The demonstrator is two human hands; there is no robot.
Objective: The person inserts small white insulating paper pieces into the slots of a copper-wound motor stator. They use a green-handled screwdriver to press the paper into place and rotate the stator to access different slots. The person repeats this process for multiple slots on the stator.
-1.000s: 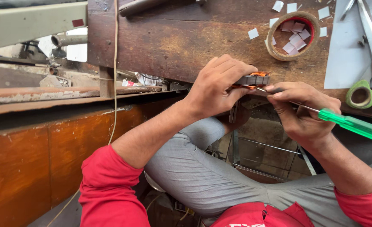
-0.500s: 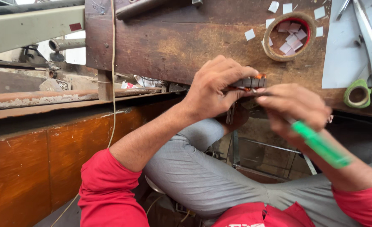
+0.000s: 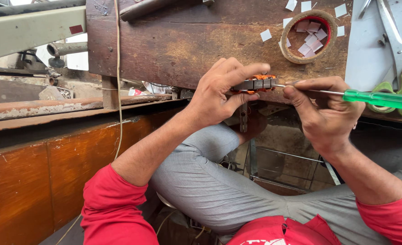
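While pinching the small dark metal core wound with copper wire [image 3: 256, 84] at frame centre in left hand [image 3: 219, 93], keep right hand [image 3: 323, 113], closed on green-handled screwdriver [image 3: 373, 99], steady, tip level at windings.

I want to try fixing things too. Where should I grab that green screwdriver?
Probably by the green handle, coming from the right: it is the thick end and sticks out sideways there. The right hand pinches the thin metal shaft, whose tip points left at the copper-wound part.
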